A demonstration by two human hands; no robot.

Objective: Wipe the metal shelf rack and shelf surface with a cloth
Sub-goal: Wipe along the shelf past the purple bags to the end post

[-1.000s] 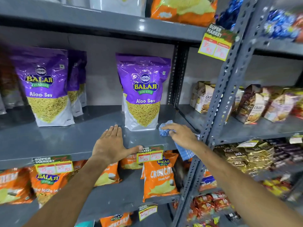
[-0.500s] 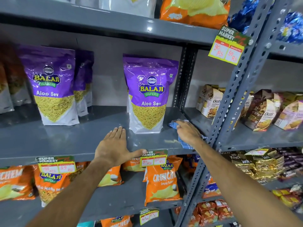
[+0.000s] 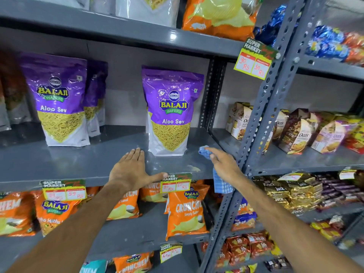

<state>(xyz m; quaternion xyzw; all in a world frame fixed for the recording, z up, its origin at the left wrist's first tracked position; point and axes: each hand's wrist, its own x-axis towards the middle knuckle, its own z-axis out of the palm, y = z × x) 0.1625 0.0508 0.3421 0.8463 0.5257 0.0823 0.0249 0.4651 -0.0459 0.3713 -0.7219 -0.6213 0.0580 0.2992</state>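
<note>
I stand before grey metal shop shelving (image 3: 82,164) stocked with snack packets. My left hand (image 3: 132,171) lies flat and spread on the middle shelf, thumb hooked over its front lip. My right hand (image 3: 224,164), at three o'clock from it, presses a blue checked cloth (image 3: 204,151) onto the shelf's right end, fingers curled loosely over it; the cloth's loose end hangs off the front edge. The perforated grey upright post (image 3: 262,115) of the rack stands just beside that hand.

A pale smear on the shelf at about nine o'clock from my right hand suggests wiping here is unfinished, and the post and shelf behind the packets look undone, though I cannot tell for certain.

At twelve o'clock stands a purple pouch (image 3: 171,111) reading "BALAJI WAFERS Aloo Sev"; a matching one (image 3: 57,99) is at ten o'clock. A yellow price tag (image 3: 175,183) below my left thumb reads "SUPER MARKET". An orange packet (image 3: 185,209) beneath says "Simply Salted".
</note>
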